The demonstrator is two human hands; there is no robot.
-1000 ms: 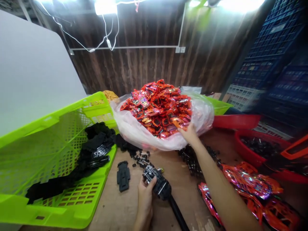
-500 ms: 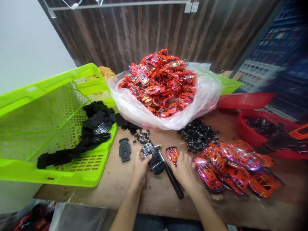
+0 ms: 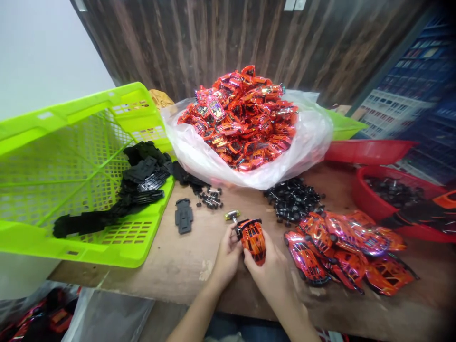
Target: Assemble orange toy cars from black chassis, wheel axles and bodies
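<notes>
Near the front of the wooden table, my left hand (image 3: pixel 228 256) is closed on a black toy car chassis (image 3: pixel 241 230), most of it hidden beneath an orange car shell. My right hand (image 3: pixel 268 266) grips that orange toy car shell (image 3: pixel 254 240) against the chassis; whether the two are fastened together I cannot tell. Just beyond my fingers lies the head of a hammer (image 3: pixel 232 215), its handle covered by the car and my hands. A single black chassis (image 3: pixel 184 216) rests flat to the left, close to some loose wheel axles (image 3: pixel 211 198).
A green basket (image 3: pixel 142 249) lies tipped at left with black chassis in it. Behind, a white plastic bag (image 3: pixel 228 176) brims with orange shells (image 3: pixel 242 123). Black wheels (image 3: pixel 294 199) and several orange cars (image 3: pixel 349 251) are heaped at right, beside a red bowl (image 3: pixel 361 190).
The black chassis and the orange shell, held apart before, are now together between my hands. My left hand has moved right, and both hands now cover the hammer handle.
</notes>
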